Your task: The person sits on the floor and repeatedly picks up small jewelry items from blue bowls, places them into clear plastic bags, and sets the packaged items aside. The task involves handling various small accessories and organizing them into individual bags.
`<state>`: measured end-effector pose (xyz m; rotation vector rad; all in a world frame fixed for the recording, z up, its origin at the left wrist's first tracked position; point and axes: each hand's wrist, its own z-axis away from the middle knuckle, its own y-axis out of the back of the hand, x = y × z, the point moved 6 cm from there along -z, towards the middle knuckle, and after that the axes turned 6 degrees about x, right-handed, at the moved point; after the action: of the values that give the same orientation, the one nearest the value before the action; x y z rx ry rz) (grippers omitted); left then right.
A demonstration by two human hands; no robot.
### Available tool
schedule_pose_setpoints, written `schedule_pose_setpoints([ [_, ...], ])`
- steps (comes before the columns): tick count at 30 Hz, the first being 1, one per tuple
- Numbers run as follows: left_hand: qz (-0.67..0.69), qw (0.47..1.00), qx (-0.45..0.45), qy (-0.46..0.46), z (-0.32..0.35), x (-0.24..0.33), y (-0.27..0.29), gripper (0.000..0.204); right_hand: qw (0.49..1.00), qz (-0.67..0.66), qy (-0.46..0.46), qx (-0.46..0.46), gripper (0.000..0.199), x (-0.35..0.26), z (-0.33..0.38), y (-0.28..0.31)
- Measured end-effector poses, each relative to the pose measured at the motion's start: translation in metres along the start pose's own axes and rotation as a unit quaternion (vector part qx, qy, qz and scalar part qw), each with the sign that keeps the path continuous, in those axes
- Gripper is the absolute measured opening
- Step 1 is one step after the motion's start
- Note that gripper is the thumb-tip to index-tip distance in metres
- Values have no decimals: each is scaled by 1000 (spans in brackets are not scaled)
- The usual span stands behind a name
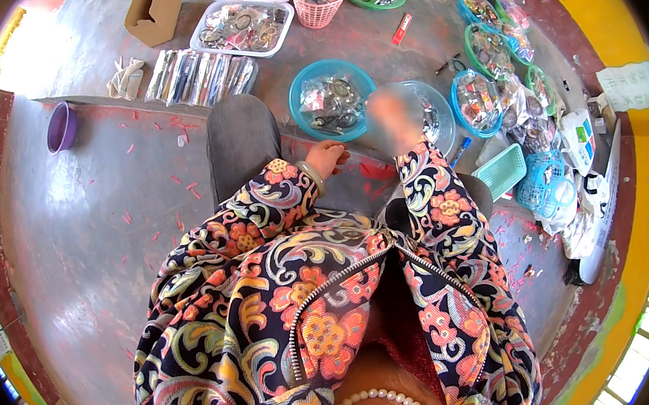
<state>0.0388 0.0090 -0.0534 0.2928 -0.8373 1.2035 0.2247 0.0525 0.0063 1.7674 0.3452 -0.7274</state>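
Note:
My left hand (327, 159) is over my lap, just below a blue basin (296, 88). Its fingers are curled together, and whatever may be between them is hidden. My right hand (395, 120) is smeared, so its fingers cannot be made out. It is at the left side of a clear, pale blue bowl (444, 109), covering part of it. Dark small items (431, 120) show inside that bowl. The blue basin holds clear plastic packets (333, 100) with dark ring-like pieces and some red and white bits.
Beyond lie a white tray (289, 38) of packets, a pink basket (318, 12), a cardboard box (153, 16) and a row of wrapped bundles (199, 78). Several round baskets line the right, near a green basket (501, 172). A purple bucket (62, 128) stands left. Red scraps litter the floor.

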Motion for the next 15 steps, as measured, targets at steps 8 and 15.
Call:
schedule_pose_setpoints([
  [8, 22, 993, -117, 5, 23, 27, -20, 20, 908, -148, -281, -273, 18, 55, 50, -26],
  [15, 48, 913, -376, -149, 139, 156, -57, 19, 855, -319, -408, -32, 21, 165, 33, 76],
])
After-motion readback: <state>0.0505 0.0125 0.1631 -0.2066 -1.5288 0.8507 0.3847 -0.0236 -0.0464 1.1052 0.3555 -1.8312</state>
